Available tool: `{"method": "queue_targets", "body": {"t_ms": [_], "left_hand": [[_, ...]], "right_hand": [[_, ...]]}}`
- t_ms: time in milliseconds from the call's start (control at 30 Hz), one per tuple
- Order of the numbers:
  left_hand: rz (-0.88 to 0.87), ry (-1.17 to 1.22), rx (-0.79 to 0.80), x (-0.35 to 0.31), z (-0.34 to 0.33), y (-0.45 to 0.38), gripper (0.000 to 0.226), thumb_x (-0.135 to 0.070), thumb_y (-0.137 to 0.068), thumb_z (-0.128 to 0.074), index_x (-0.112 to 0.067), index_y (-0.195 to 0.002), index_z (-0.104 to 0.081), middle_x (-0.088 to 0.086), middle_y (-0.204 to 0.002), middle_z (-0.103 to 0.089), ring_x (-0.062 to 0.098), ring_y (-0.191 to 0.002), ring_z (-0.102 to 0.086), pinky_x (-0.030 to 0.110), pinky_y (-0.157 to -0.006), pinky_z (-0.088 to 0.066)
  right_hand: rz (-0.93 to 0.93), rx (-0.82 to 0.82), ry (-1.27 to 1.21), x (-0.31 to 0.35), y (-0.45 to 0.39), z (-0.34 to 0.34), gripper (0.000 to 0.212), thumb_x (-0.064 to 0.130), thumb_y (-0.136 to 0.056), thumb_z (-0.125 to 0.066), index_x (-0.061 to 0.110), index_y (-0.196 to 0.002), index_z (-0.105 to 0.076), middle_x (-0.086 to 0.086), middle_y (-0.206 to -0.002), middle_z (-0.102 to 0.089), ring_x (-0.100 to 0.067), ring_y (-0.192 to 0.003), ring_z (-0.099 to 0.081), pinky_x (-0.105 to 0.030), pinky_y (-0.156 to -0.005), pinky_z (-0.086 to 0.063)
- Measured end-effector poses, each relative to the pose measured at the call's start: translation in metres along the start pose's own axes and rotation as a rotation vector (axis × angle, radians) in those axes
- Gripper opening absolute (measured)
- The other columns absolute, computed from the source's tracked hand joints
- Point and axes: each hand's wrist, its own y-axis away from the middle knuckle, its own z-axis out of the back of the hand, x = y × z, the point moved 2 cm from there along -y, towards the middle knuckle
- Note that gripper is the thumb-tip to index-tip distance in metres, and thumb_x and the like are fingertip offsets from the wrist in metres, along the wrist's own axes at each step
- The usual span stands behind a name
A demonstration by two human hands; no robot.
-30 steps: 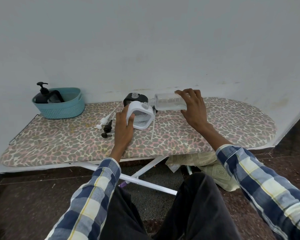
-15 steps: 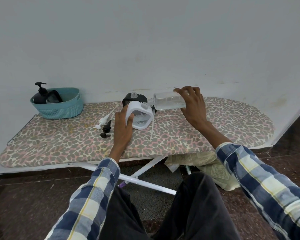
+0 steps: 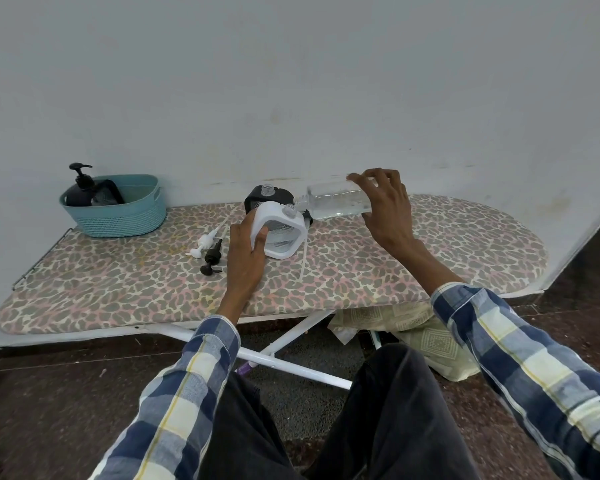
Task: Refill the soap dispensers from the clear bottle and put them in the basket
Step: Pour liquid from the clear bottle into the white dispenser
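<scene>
The clear bottle point(image 3: 338, 201) lies almost horizontal at centre frame, slightly right, held above the ironing board point(image 3: 430, 258). Its neck points left and meets the open top of the white dispenser point(image 3: 280, 233). The right hand point(image 3: 385, 209) wraps the bottle's base end: fingers point(image 3: 368, 177) curl over the top, thumb underneath, a firm closed grip. The bottle looks mostly empty, w/ a little clear liquid along the lower side.

The white dispenser stands on the board, tipped slightly toward the bottle. The left hand point(image 3: 246, 254) grips its left side, thumb on the front face, the other fingers behind; narrow hold, closed on the body. Just behind it, touching or nearly so, sits a black dispenser point(image 3: 257, 199) w/ an open clear neck.

Left of the left hand, two loose pump heads lie on the board: a white pump point(image 3: 203, 241) and a black pump point(image 3: 211, 259), close together, near the wrist but apart from it. A thin white tube point(image 3: 303, 263) lies just right of the white dispenser.

Upper left of the board, against the wall, is the teal basket point(image 3: 125, 216), holding one dark dispenser w/ pump point(image 3: 80, 188) in its left half; the right half is open. Board surface between basket and pumps is bare, as is the whole right end. Front edge of the board runs just beyond the forearms; plaid sleeves point(image 3: 520, 362) sit lower frame.
</scene>
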Motion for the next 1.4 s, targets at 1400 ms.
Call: {"method": "queue_targets", "body": {"t_ms": [1400], "left_hand": [[0.07,0.024,-0.017,-0.009,0.005,0.002,0.05,-0.04,-0.114,-0.048,-0.019,-0.159,-0.044,0.003,-0.147,-0.049,0.01,-0.128,-0.047,0.033,-0.106,-0.038]], "right_hand": [[-0.16,0.093,-0.128,0.003,0.031,-0.039,0.078,0.026,-0.078,-0.089,0.027,-0.147,-0.053,-0.003,-0.136,-0.059,-0.034,-0.125,-0.052,-0.057,-0.099,-0.048]]}}
